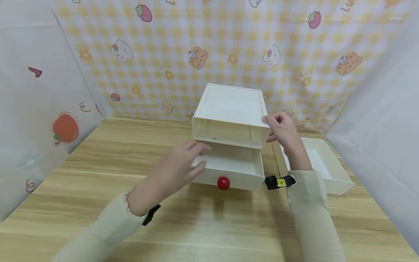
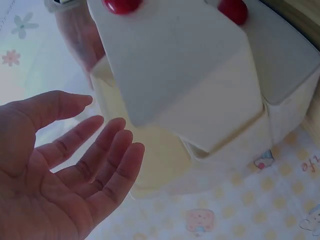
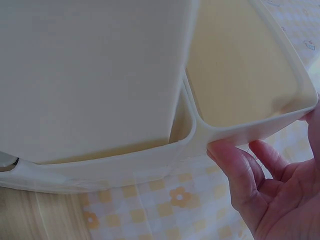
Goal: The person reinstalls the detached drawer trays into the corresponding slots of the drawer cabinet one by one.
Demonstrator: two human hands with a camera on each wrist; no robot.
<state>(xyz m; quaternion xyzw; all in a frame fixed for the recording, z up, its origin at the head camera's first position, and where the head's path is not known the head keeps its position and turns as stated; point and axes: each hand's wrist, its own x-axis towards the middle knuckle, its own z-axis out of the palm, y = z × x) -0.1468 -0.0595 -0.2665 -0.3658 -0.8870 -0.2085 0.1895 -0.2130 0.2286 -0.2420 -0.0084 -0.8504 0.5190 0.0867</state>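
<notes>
A white drawer cabinet (image 1: 233,104) stands before the patterned cloth, its top compartment open at the front with no drawer inside. Below that, a white drawer (image 1: 229,160) with a red knob (image 1: 223,183) is pulled partway out, and its visible inside is bare. My right hand (image 1: 284,131) grips the cabinet's upper right front edge, fingertips on the top and against the side wall (image 3: 250,131). The left hand (image 1: 173,171) is held at the drawer's left front, fingers spread and holding nothing. In the left wrist view its fingers (image 2: 120,165) are near the top compartment's opening.
A separate white drawer box (image 1: 322,160) lies on the wooden table (image 1: 147,207) to the right, behind my right forearm. Another drawer front with a red knob (image 2: 234,11) shows below the pulled-out one. Cloth walls (image 1: 39,91) border the table.
</notes>
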